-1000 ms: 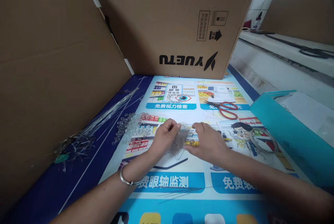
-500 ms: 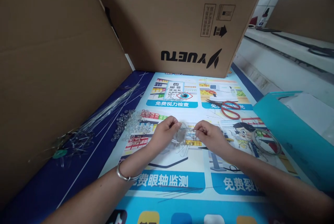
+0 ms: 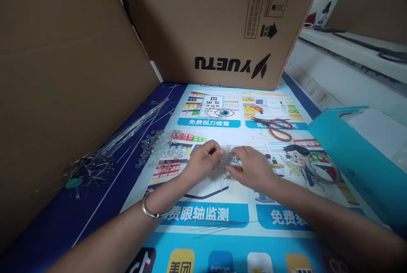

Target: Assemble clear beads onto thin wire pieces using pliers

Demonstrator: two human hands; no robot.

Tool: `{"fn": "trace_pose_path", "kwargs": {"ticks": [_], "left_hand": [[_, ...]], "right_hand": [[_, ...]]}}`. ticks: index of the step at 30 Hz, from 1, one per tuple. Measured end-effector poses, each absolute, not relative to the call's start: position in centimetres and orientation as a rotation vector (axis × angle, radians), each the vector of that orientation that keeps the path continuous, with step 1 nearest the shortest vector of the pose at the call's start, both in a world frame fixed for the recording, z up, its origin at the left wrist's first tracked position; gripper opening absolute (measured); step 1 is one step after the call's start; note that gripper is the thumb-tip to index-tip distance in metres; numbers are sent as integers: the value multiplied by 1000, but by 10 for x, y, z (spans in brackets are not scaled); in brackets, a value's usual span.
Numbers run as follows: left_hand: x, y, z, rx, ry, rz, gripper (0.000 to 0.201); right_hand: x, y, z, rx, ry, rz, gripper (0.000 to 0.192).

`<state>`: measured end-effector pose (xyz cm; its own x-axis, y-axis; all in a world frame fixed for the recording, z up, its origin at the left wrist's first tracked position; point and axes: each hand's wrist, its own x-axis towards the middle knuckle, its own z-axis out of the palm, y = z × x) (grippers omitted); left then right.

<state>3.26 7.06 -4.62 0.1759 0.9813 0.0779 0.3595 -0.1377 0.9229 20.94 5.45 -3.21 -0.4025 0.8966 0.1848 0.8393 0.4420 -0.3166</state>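
A small piece of clear beads and thin wire hangs over the middle of the printed sheet. My left hand is closed in a pinch at its upper left edge. At its right side is my right hand, thumb and index finger parted around the beadwork; whether they touch it is hard to see. Loose clear beads lie in a heap left of my left hand. Beyond my right hand rest scissors with red handles. Farther right sits a coil of clear line.
Cardboard walls stand at the back and left. A bundle of thin wires lies on the left by a green disc. On the right is a turquoise box. Several dark wires lie near the front.
My right hand has moved slightly left and its fingers have parted from a pinch. My left hand keeps its pinch. The view has tilted slightly down.
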Motion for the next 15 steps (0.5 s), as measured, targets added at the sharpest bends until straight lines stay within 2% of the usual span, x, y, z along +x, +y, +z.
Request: {"fn": "trace_pose_path", "kwargs": {"ticks": [3,9,15], "left_hand": [[31,73,-49,1642,1294,960,20],[21,84,-52,1816,1363,920,18],[17,90,-59,2189,1513,856,10]], "right_hand": [[215,55,-35,-1485,-2297,365,22],[232,61,-37,-1475,-2122,781,20],[241,60,-44,-1564,-2294,463,24]]}}
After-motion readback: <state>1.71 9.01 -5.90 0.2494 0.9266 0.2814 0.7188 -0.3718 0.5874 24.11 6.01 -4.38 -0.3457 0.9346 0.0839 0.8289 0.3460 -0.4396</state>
